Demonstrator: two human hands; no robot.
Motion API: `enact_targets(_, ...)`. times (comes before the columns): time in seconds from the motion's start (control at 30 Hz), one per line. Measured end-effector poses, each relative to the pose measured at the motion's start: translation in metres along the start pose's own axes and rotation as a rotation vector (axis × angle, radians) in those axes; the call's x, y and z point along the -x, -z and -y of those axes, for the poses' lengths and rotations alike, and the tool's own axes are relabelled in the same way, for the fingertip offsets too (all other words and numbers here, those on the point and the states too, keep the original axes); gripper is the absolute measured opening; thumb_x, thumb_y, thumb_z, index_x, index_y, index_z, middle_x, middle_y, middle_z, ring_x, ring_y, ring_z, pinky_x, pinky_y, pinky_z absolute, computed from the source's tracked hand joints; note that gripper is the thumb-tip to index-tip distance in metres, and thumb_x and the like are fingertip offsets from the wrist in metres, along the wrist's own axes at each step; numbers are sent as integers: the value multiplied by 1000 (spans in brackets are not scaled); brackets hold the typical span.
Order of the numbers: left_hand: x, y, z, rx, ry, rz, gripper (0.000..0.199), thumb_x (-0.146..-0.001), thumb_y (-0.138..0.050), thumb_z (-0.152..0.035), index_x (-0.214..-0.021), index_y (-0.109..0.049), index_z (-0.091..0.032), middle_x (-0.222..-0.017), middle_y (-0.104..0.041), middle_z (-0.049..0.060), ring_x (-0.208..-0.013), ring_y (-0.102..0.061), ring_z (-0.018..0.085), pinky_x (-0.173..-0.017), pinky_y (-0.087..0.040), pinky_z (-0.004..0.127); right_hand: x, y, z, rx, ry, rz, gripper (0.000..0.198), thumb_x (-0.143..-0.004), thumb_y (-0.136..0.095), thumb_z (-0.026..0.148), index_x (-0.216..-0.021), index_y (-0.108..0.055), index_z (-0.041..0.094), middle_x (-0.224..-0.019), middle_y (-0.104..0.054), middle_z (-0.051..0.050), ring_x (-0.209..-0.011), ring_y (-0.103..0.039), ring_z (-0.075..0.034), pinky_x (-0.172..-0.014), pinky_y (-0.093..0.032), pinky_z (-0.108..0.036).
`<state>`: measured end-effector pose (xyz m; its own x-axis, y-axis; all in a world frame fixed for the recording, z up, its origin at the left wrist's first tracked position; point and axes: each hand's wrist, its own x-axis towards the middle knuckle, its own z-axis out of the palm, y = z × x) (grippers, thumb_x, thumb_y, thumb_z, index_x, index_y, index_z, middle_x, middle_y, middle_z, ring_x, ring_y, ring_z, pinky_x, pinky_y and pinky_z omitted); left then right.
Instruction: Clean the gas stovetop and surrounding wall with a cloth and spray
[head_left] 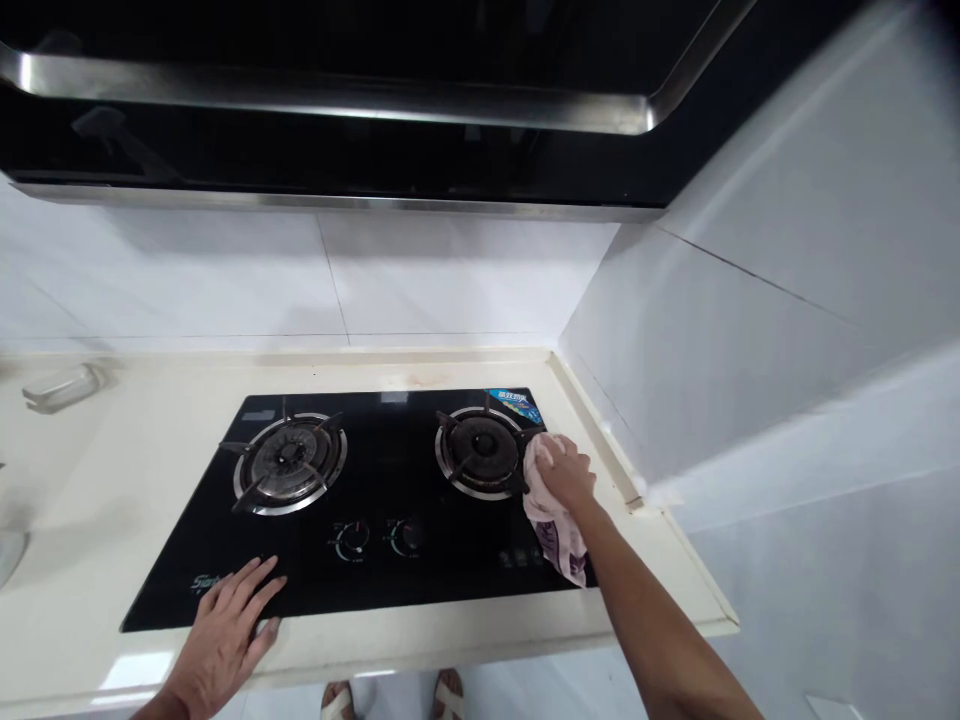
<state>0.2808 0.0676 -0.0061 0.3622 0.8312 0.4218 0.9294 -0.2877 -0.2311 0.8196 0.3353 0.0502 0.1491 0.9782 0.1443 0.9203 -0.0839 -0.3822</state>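
Head view. Sandalled feet show below the front edge of the worktop. Left hand lies flat, palm down, fingers spread wide, on the front-left corner of the black glass hob, holding nothing; it looks to be bracing. Right hand is closed on a pale cloth, pressing it to the glass just beside the right burner, near the hob's right edge.

Cloth: bunched under the palm, loose tail trailing toward the front-right corner of the hob. Long axis runs roughly back-to-front, slightly slanted; bunched end points at the burner ring, tail at the front edge.

Judgement on technique: keep the bunched part flat under the palm, press evenly, wipe in short strokes along the ring's outer rim. Tuck the tail in so it does not catch the pan-support prongs or drag over the 2 knobs. Left burner untouched.

Back-left of the worktop: a clear dish.
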Motion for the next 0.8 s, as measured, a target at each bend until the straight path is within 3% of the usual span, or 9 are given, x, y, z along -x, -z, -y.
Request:
enact_targets(0.1, -1, 1, -1, 10, 11, 16, 40, -88, -53, -39, -124, -63, -26, -139, -59, 8, -128, -51, 29, -99, -40, 44, 21, -14, 3, 60, 19, 10, 46, -96, -41, 43, -140, -52, 33, -153, -33, -6, -127, -36, -36, -97, -37, -61)
enact_targets(0.23, -4, 3, -2, 35, 14, 18, 40, -88, -53, -40, -124, -62, -25, -139, -59, 9, -128, -51, 30, -98, -40, 44, 95, -17, -5, 165, 108, -9, 51, -89, -56, 51, -137, -54, 35, -154, -31, -7, -123, -39, -37, -93, -40, -59)
enact_targets(0.37, -3, 0, 0, 35, 7, -10, 41, -87, -53, -41, -124, -62, -25, -138, -60, 8, -127, -53, 30, -98, -41, 44, 182, -30, -10, 90, 273, -87, 43, -90, -54, 34, -133, -59, 33, -150, -36, -10, -115, -46, -34, -93, -43, -54)
enact_targets(0.47, -1, -5, 3, 23, 16, -13, 42, -87, -52, -42, -124, -63, -26, -138, -60, 7, -126, -53, 29, -97, -42, 44, 217, -40, -30, -135, 485, -73, 40, -86, -49, 22, -123, -65, 27, -141, -44, -10, -114, -50, -30, -95, -45, -49)
enact_targets(0.53, 1, -8, 4, 19, 25, 3, 43, -87, -52, -44, -124, -64, -27, -138, -60, 6, -127, -53, 29, -98, -43, 44, 218, -36, -58, -279, 495, -110, 36, -86, -48, 23, -117, -66, 25, -133, -50, -10, -116, -51, -29, -96, -47, -47)
enact_targets(0.67, -1, -8, 4, 10, 2, 5, 43, -86, -53, -44, -125, -63, -28, -139, -60, 6, -128, -52, 29, -98, -42, 43, 171, 3, -110, -391, 261, -346, 36, -92, -49, 37, -123, -60, 23, -122, -57, -11, -114, -55, -27, -97, -49, -46)
enact_targets(0.8, -5, -3, 4, -2, -18, -26, 40, -87, -53, -41, -122, -64, -25, -135, -62, 7, -125, -54, 30, -96, -42, 44, 90, 29, -102, -188, 264, -369, 43, -92, -50, 47, -127, -61, 23, -140, -47, -12, -130, -43, -32, -108, -38, -51)
